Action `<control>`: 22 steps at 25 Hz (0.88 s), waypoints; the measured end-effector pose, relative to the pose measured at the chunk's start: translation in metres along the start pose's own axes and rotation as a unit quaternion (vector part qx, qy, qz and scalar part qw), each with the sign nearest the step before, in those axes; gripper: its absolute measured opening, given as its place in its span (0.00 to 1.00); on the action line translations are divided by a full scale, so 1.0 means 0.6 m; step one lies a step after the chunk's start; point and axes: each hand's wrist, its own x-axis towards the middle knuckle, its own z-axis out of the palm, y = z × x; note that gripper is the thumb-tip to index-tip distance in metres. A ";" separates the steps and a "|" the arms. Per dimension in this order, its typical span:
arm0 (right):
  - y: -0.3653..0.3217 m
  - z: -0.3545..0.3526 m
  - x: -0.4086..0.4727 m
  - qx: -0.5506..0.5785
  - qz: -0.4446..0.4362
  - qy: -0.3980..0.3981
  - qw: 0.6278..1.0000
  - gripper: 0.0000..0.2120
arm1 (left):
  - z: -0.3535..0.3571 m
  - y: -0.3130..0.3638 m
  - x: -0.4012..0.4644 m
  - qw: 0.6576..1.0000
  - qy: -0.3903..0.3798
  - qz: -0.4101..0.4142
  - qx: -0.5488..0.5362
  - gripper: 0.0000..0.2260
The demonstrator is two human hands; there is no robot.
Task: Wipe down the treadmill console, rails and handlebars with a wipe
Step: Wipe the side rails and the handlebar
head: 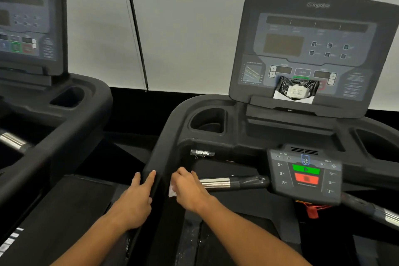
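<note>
— Where is the small white crumpled wipe [172,190]?

— In the right hand [190,188]. The fingers are curled round it, and only a bit of white shows at the left edge of the fist, pressed against the inner side of the black padded left side rail [164,157] of the dark grey treadmill.

— And the left hand [138,196]?

— It lies on the outer side of the same rail, fingers fairly straight and close together, the fingertips [152,174] over the top edge. It holds nothing.

— What is just beside the right hand?

— The shiny chrome and black front handlebar [231,182] runs rightward from the knuckles to the lower grey control panel with green and red buttons [305,176]. Whether the knuckles touch the bar I cannot tell.

— The upper part?

— The tall upright grey console with a dark display [313,49] stands well above the hands. A black plastic packet with a white label [296,90] leans on its ledge. A deep black cup holder [208,121] sits left of it, and a red safety clip [313,211] hangs under the lower panel.

— Anything else?

— A second dark grey treadmill [43,93] stands to the left, in front of pale grey window blinds [183,28].
</note>
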 end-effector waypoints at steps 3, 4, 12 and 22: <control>-0.011 0.012 0.008 -0.012 -0.002 0.023 1.000 0.14 | -0.001 0.006 0.022 1.000 0.023 0.005 -0.007 0.33; -0.014 0.018 0.009 -0.043 -0.001 0.020 0.999 0.16 | 0.003 0.005 0.028 1.000 0.026 0.006 -0.009 0.33; -0.013 0.035 -0.003 -0.170 0.039 0.004 0.985 0.22 | 0.007 -0.002 0.056 0.998 0.030 -0.013 0.050 0.34; 0.038 -0.029 -0.028 -0.212 0.027 -0.046 0.976 0.24 | 0.009 -0.013 0.065 0.997 0.007 -0.006 0.071 0.34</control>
